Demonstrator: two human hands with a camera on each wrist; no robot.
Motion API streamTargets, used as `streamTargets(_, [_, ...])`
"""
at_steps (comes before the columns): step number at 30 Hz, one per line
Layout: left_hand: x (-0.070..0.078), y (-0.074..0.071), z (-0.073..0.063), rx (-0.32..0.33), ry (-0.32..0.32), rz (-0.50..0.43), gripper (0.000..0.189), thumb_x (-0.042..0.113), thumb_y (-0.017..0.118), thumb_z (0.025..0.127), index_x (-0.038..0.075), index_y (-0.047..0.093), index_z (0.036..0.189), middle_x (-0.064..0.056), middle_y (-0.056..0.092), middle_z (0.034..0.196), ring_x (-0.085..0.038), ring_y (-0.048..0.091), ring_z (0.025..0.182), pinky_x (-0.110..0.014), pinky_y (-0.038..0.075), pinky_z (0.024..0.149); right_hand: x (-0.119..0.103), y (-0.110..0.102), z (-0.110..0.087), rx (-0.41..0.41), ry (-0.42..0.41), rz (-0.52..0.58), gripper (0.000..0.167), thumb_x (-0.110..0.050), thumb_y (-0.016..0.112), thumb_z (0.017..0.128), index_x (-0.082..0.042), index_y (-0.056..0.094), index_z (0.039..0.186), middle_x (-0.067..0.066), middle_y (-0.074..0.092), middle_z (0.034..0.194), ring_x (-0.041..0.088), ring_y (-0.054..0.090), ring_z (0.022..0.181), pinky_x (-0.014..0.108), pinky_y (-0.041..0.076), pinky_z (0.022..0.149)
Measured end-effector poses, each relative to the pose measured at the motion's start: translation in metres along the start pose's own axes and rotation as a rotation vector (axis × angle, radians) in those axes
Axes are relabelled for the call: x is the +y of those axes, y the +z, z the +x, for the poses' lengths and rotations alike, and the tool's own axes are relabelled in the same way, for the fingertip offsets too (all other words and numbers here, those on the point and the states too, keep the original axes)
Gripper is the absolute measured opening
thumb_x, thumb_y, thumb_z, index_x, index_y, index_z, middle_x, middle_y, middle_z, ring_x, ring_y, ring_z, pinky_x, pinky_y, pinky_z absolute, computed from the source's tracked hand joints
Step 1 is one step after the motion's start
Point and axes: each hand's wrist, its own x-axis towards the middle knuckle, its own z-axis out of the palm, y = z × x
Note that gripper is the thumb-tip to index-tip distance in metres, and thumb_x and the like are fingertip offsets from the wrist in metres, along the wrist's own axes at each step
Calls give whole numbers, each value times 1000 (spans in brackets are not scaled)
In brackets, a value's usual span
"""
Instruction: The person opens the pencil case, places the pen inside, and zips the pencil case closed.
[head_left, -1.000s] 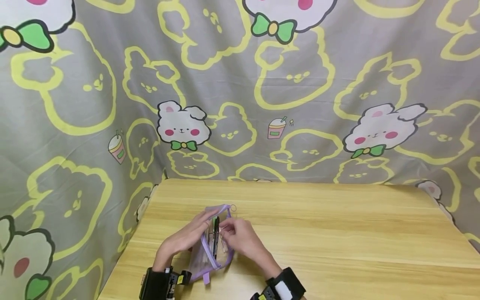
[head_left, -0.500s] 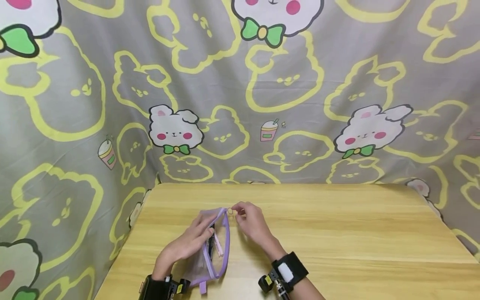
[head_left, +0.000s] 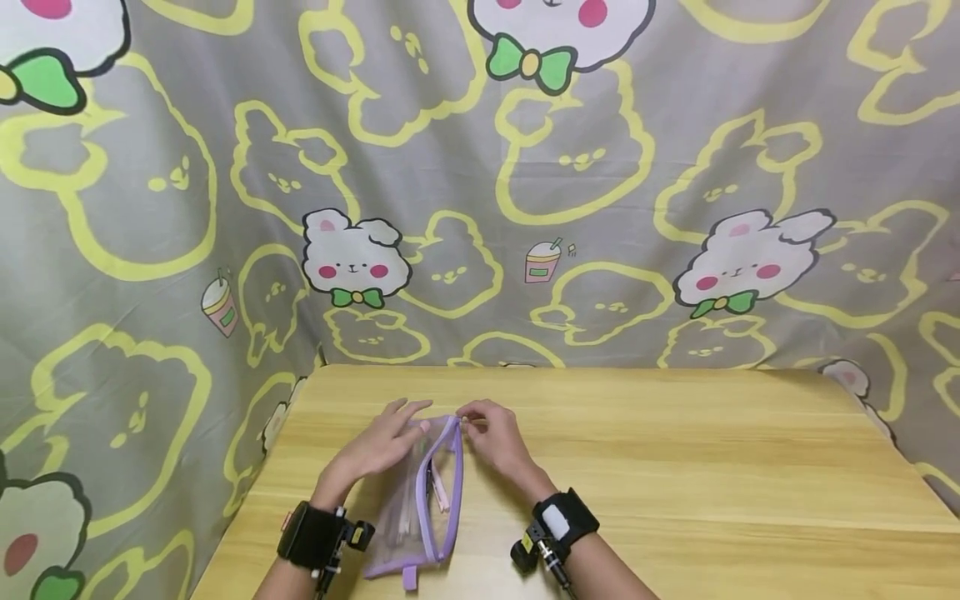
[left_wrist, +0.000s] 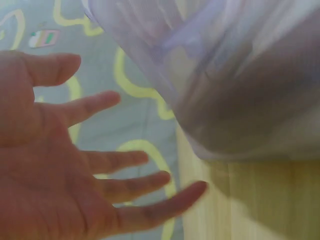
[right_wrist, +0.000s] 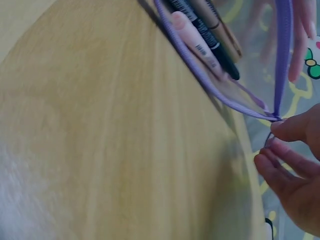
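Observation:
A see-through pencil pouch (head_left: 390, 525) with purple edging lies on the table, its zipper side parted and facing right. Inside, the right wrist view shows a pink pen (right_wrist: 196, 44), a dark pen (right_wrist: 212, 47) and a brownish pen (right_wrist: 222, 35). My right hand (head_left: 495, 435) pinches the small ring at the far end of the zipper (right_wrist: 276, 118) between thumb and fingers. At the pouch's far left side is my left hand (head_left: 384, 442), its fingers spread; in the left wrist view the palm and fingers (left_wrist: 125, 162) hold nothing and stand beside the mesh.
The wooden table (head_left: 675, 467) stretches away to the right of the pouch. A grey curtain (head_left: 600, 192) with yellow outlines and white cartoon heads hangs behind and to the left. A purple tab (head_left: 409, 577) sticks out at the pouch's near end.
My right hand has left the pouch's opening, moved to its far end and taken hold of the zipper ring. My left hand has shifted farther away and its fingers have spread.

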Motion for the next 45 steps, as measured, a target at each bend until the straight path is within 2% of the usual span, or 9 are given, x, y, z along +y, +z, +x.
streamTargets(4, [-9, 2, 24, -10, 103, 29, 40, 18, 53, 107, -2, 57, 141, -32, 50, 145, -50, 47, 134, -68, 37, 110, 4, 3, 0, 44, -43, -26, 18, 8, 73, 89, -4, 76, 102, 9, 72, 106, 25, 71, 99, 26, 60, 84])
streamTargets(9, [-14, 6, 49, -55, 172, 42, 31, 14, 56, 105, -1, 67, 129, -22, 65, 131, -43, 58, 124, -61, 45, 106, 3, 4, 3, 81, -72, -46, 16, 8, 76, 86, -5, 76, 94, 6, 71, 96, 22, 70, 91, 26, 60, 79])
streamTargets(13, [-12, 8, 61, -101, 206, 15, 23, 10, 58, 103, 2, 74, 118, -13, 74, 116, -33, 67, 111, -51, 53, 99, 3, 4, 5, 87, -68, -45, 15, 7, 78, 86, -8, 76, 90, 3, 71, 90, 18, 70, 88, 23, 60, 77])
streamTargets(16, [-11, 10, 66, -98, 217, 16, 20, 4, 59, 101, 2, 76, 111, -11, 75, 109, -30, 69, 105, -47, 55, 95, 1, 5, 5, 86, -75, -48, 15, 6, 77, 87, -8, 76, 89, 2, 72, 89, 18, 70, 88, 23, 59, 77])
streamTargets(21, [-11, 13, 71, -63, 194, 34, 17, 0, 59, 100, 2, 76, 101, -10, 75, 101, -29, 69, 100, -44, 56, 92, -2, 4, 6, 89, -89, -31, 14, 7, 76, 87, -6, 76, 90, 3, 73, 91, 20, 72, 89, 24, 60, 77])
streamTargets(25, [-11, 14, 75, -57, 183, 14, 14, 0, 61, 99, 2, 74, 93, -8, 73, 93, -21, 66, 88, -37, 56, 84, -1, 2, 6, 89, -90, -16, 14, 9, 75, 87, -6, 75, 89, 5, 74, 92, 21, 72, 90, 22, 60, 78])
streamTargets(32, [-14, 16, 73, -68, 171, -35, 15, 1, 61, 98, 2, 72, 88, -4, 69, 85, -12, 57, 78, -27, 50, 73, -1, 2, 1, 57, -104, -2, 16, 11, 75, 86, -5, 74, 88, 5, 74, 91, 22, 72, 88, 22, 60, 78])
streamTargets(37, [-12, 22, 74, -36, 145, -26, 17, 1, 60, 100, 3, 72, 88, -4, 69, 85, -13, 59, 79, -28, 51, 74, -4, -2, -8, -13, -117, -28, 16, 10, 75, 86, -5, 74, 87, 3, 74, 88, 18, 71, 84, 22, 60, 77])
streamTargets(45, [-7, 29, 74, -6, 74, -42, 16, 3, 59, 100, 4, 72, 90, -5, 69, 88, -17, 60, 81, -35, 54, 78, -16, -5, -36, -166, -110, -17, 19, 13, 73, 84, -6, 73, 84, 2, 74, 87, 11, 70, 82, 19, 59, 75])
